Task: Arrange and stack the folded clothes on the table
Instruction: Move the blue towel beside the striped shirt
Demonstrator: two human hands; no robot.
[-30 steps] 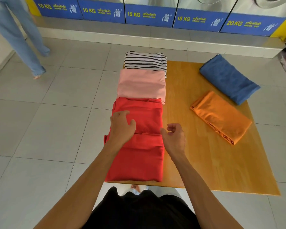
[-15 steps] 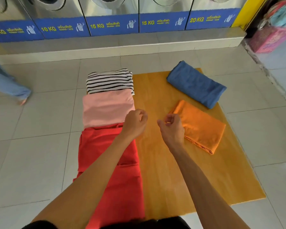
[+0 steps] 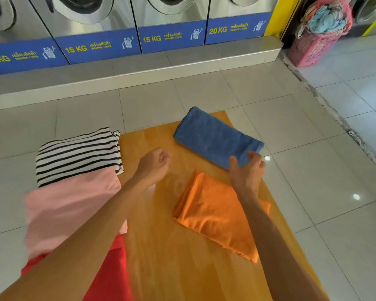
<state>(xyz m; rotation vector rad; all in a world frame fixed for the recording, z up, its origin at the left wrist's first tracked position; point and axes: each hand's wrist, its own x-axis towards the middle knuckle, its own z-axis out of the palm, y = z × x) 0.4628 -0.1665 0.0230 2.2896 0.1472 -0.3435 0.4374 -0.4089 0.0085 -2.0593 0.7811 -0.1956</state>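
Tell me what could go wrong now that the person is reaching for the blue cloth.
1. The right hand takes the blue folded cloth at one end only, so it might sag and unfold when lifted.
2. The right forearm passes over the orange cloth and could drag it out of shape.
3. The striped shirt and pink cloth overhang the table edge and could slip off.

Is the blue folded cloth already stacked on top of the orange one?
No, the blue folded cloth lies on the table beside the orange cloth, farther from the person, with the right hand at its near end.
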